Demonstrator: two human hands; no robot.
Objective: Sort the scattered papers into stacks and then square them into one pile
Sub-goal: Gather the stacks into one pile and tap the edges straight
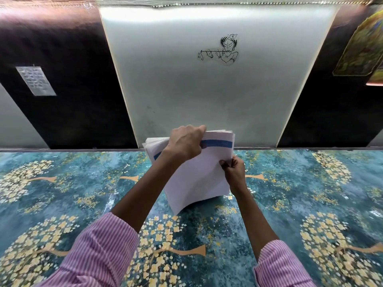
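A pile of white papers (196,179) stands on its lower edge, tilted, on the teal flowered table cover (83,183). The front sheet has a blue band near its top. My left hand (184,141) grips the pile's top edge, fingers curled over it. My right hand (234,170) pinches the pile's right edge about halfway down. The sheets fan slightly at the upper left corner, and the bottom corner curls where it meets the cover.
A wall rises right behind the table's far edge, with a white panel (207,90) bearing a black line-drawn sticker (221,50) and dark panels either side. A small paper note (35,80) hangs at left and a colourful poster (360,48) at right.
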